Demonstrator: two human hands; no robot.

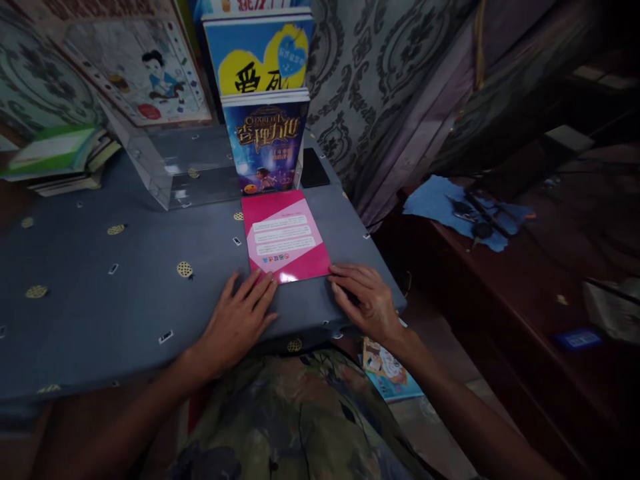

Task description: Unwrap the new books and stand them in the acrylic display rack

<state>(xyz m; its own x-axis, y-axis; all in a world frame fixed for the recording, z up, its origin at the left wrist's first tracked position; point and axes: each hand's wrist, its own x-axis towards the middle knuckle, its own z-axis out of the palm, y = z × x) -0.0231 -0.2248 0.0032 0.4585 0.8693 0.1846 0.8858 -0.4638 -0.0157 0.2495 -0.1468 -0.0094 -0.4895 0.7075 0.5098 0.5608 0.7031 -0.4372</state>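
A pink book (280, 237) lies flat on the cloth-covered table, with white text panels and a row of small coloured characters facing up. My left hand (237, 320) rests palm down with fingers spread, its fingertips on the book's near left corner. At the near right corner, my right hand (367, 300) has its fingertips together on the book's edge, the thumb just below them; what the fingers do under the corner is hidden. Touching the far edge of the pink book, a dark blue book (267, 147) stands upright in a clear acrylic stand (160, 180).
Behind stands a blue and yellow book (257, 57), beside a large picture book (145, 73). Stacked books (60, 157) lie at the left. A black flat object (314, 168) sits by the curtain. On the right, a dark red surface (500, 293) holds a blue cloth (440, 207). Below lies another book (390, 373).
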